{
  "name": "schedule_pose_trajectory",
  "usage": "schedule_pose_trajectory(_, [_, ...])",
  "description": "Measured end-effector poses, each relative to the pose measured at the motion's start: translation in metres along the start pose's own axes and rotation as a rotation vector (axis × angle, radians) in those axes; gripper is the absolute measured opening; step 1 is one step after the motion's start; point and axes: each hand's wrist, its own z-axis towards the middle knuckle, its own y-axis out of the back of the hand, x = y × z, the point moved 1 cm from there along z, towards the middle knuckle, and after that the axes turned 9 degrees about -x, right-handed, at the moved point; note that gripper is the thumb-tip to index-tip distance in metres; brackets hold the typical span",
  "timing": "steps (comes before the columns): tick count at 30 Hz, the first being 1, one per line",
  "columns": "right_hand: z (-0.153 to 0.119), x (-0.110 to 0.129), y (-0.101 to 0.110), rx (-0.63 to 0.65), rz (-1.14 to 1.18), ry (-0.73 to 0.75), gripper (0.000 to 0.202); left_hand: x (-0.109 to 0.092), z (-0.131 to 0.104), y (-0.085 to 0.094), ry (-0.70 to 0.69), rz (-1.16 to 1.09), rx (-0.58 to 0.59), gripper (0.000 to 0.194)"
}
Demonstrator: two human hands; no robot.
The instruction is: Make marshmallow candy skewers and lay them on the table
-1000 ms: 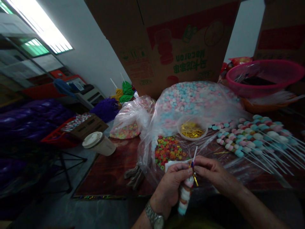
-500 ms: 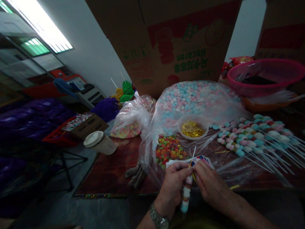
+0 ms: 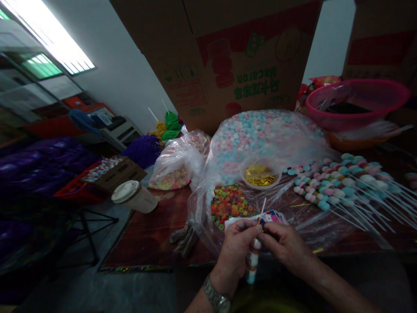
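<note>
A wrapped candy skewer [image 3: 252,263] with white, brown and blue pieces hangs below my left hand [image 3: 237,248], which pinches it near its stick; the white stick end points up past the fingers. My right hand [image 3: 285,245] pinches at the same spot, its fingertips close to the left thumb, on what looks like a gold tie, mostly hidden. Behind the hands lie printed cards [image 3: 273,217] and loose colourful rings [image 3: 228,202]. A clear bowl [image 3: 242,174] holds gold ties. Finished-looking skewers [image 3: 345,182] are piled to the right.
A large bag of pastel candies [image 3: 257,134] stands behind the bowl, with a smaller bag [image 3: 172,167] beside it. A lidded cup [image 3: 138,198] and grey gloves [image 3: 185,237] are at left. A pink basin [image 3: 358,102] sits back right, near a cardboard box [image 3: 228,56].
My right hand's fingers have shifted at the neck of the wrapped skewer, and the gold strip's hanging end no longer shows. The view has shifted slightly.
</note>
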Motion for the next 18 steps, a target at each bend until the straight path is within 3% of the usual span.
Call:
schedule_pose_trajectory(3, [-0.001,-0.007,-0.002,0.017,-0.047,0.099,0.028,-0.001,0.001,0.004,0.021,0.083,0.011,0.033])
schedule_pose_trajectory(7, [-0.002,-0.016,0.004,-0.036,-0.377,0.458,0.028,-0.001,0.003,0.008,-0.013,0.23,0.022,0.035])
schedule_pose_trajectory(10, [0.0,-0.017,0.013,-0.08,-0.492,0.579,0.027,0.002,0.0,0.013,-0.233,0.4,-0.008,0.036])
schedule_pose_trajectory(12, [0.0,-0.011,0.018,-0.163,-0.501,0.614,0.025,0.003,-0.004,0.016,-0.377,0.479,-0.083,0.056])
schedule_pose_trajectory(13, [-0.002,-0.005,0.019,-0.21,-0.488,0.62,0.024,0.003,-0.005,0.017,-0.356,0.484,-0.099,0.069])
schedule_pose_trajectory(15, [-0.006,0.009,0.015,-0.216,-0.388,0.575,0.023,-0.003,-0.006,0.018,-0.113,0.367,-0.015,0.082])
schedule_pose_trajectory(17, [-0.01,0.022,0.004,-0.024,-0.163,0.44,0.022,-0.02,-0.009,0.018,0.114,0.086,0.153,0.081])
schedule_pose_trajectory(18, [-0.011,0.026,-0.001,0.113,-0.006,0.3,0.022,-0.032,-0.011,0.02,0.093,-0.086,0.201,0.078])
